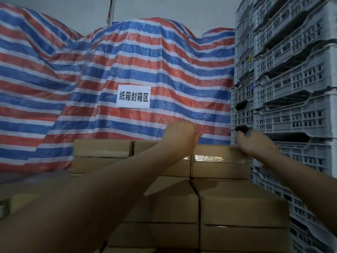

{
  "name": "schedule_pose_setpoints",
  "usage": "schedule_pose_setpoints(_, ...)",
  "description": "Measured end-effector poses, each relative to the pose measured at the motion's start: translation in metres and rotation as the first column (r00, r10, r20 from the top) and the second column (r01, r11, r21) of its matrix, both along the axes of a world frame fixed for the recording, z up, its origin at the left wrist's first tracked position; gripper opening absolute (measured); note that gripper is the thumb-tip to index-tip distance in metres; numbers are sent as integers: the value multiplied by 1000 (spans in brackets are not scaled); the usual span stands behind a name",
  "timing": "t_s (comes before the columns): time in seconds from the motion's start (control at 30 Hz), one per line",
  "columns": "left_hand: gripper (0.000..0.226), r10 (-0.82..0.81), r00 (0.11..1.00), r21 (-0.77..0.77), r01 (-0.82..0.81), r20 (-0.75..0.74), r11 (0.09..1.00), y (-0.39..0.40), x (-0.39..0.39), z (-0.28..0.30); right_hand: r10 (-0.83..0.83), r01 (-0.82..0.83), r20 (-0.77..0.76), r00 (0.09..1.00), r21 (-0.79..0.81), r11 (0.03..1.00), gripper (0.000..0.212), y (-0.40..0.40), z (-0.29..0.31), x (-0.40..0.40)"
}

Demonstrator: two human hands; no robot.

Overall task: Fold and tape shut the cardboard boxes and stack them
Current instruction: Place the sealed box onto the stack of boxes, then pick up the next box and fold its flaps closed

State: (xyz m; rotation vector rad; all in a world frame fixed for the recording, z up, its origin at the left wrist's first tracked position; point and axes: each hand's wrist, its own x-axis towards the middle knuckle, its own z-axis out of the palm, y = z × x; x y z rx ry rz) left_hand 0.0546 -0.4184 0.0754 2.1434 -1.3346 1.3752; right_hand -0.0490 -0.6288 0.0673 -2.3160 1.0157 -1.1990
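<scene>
Both hands (184, 133) (255, 145) at top box (218, 157), far edge.

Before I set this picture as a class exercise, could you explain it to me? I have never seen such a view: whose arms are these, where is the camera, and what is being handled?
There is no machine here. The camera sits on a person's head and looks forward and down, so the two bare arms are the wearer's own. Both reach out to the top box of a stack of brown cardboard boxes, already shut with shiny tape. The left hand rests at its far left corner, fingers curled; whether it grips is unclear. The right hand lies on its far right corner. Behind hangs a striped tarpaulin with a paper sign; grey plastic crates are piled on the right.
</scene>
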Motion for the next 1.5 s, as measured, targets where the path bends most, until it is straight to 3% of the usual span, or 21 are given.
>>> schedule_pose_setpoints(0.1, 46, -70, 997, -90, 71, 11, 993, 49, -17, 9, 1, 25, 113, 994, -225, 974, 46, 36, 11, -3)
schedule_pose_setpoints(0.23, 58, -175, 984, -202, 178, 34, 963, 119, -39, 7, 202, -75, 278, 939, -408, 910, 36, 111, 18, -4)
schedule_pose_setpoints(0.37, 26, -218, 975, -265, 219, 34, 939, 193, -46, -12, 426, -256, 280, 860, -487, 835, 42, 202, 11, -3)
schedule_pose_setpoints(0.43, 26, -179, 983, -289, 162, -34, 944, 232, -41, -25, 508, -339, 253, 823, -500, 797, 42, 246, 2, -2)
schedule_pose_setpoints(0.57, 50, -61, 967, -269, -8, -247, 963, 315, -30, -57, 647, -502, 189, 739, -486, 715, 40, 321, -25, 0)
schedule_pose_setpoints(0.73, 62, -46, 828, -343, -181, -558, 922, 393, -28, -102, 719, -606, 144, 679, -443, 661, 38, 395, -56, -1)
schedule_pose_setpoints(0.87, 43, 100, 813, -265, -301, -574, 916, 436, -24, -126, 790, -688, 90, 607, -438, 579, 41, 441, -74, 0)
schedule_pose_setpoints(1.0, 27, 65, 828, -334, -294, -557, 896, 456, -19, -140, 841, -771, 0, 542, -400, 497, 41, 470, -97, 9)
schedule_pose_setpoints(1.17, 57, 253, 741, -192, -457, -622, 868, 459, 11, -158, 835, -784, -83, 544, -404, 470, 44, 481, -116, 38)
schedule_pose_setpoints(1.3, 59, 399, 632, -9, -540, -664, 841, 461, 50, -166, 788, -798, -216, 576, -358, 485, 39, 480, -104, 76)
schedule_pose_setpoints(1.4, 41, 537, 555, 156, -588, -635, 794, 459, 89, -166, 699, -791, -374, 609, -345, 505, 34, 479, -76, 115)
schedule_pose_setpoints(1.43, 25, 565, 562, 203, -577, -604, 791, 456, 102, -165, 661, -784, -423, 620, -352, 511, 33, 479, -65, 128)
schedule_pose_setpoints(1.5, 23, 569, 592, 220, -557, -571, 801, 447, 131, -163, 573, -772, -521, 633, -371, 515, 31, 479, -45, 156)
